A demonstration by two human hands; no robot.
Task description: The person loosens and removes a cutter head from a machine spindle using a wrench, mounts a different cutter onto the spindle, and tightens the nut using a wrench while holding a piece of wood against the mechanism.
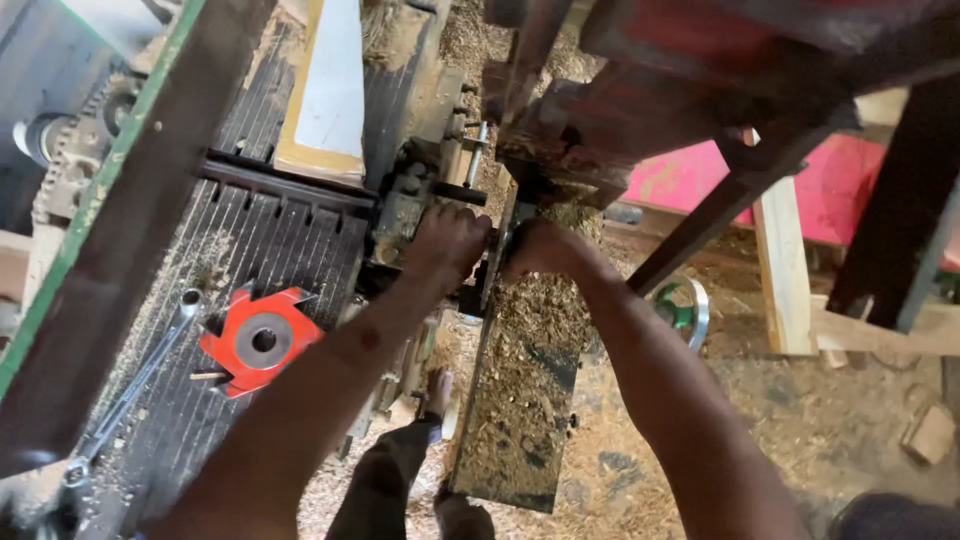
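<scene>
Workshop floor [840,420] is bare dirt w/ sawdust & wood shavings all over. Pale timber frame [790,270] stands at right, w/ a pink panel [690,175] behind it. Dark diagonal metal bar [700,225] crosses in front. Green-edged beam [110,170] runs along left side. Small wood offcut [930,432] lies on floor at far right. Daylight, even, no hard shadows.
</scene>
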